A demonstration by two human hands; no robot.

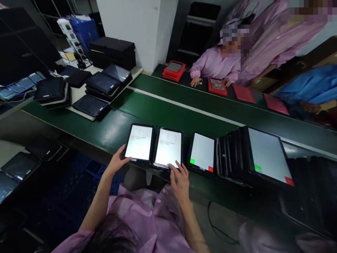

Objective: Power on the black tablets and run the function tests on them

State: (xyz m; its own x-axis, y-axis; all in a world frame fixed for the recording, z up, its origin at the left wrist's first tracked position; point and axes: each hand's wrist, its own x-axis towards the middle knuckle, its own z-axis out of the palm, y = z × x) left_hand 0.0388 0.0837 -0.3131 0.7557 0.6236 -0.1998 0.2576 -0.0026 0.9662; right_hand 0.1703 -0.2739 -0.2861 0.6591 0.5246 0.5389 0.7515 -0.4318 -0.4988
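Two tablets with lit white screens and dark cases, a left tablet (139, 142) and a middle tablet (168, 147), lie side by side at the bench's near edge. My left hand (116, 163) grips the lower left corner of the left one, its thumb on the bottom rim and its fingers along the side. Over the bottom right part of the middle one is my right hand (180, 177), fingers apart, their tips on or just above the screen's lower edge. To the right lies a third tablet (202, 151), whose screen shows a green and a red box.
Right of these, several dark tablets lean in a row, the end tablet (270, 154) lit. Stacked dark tablets (102, 82) occupy the far left of the green bench (155, 105). Across it, a co-worker (216, 63) handles a red-cased tablet (218, 86) near a red stack (173, 70).
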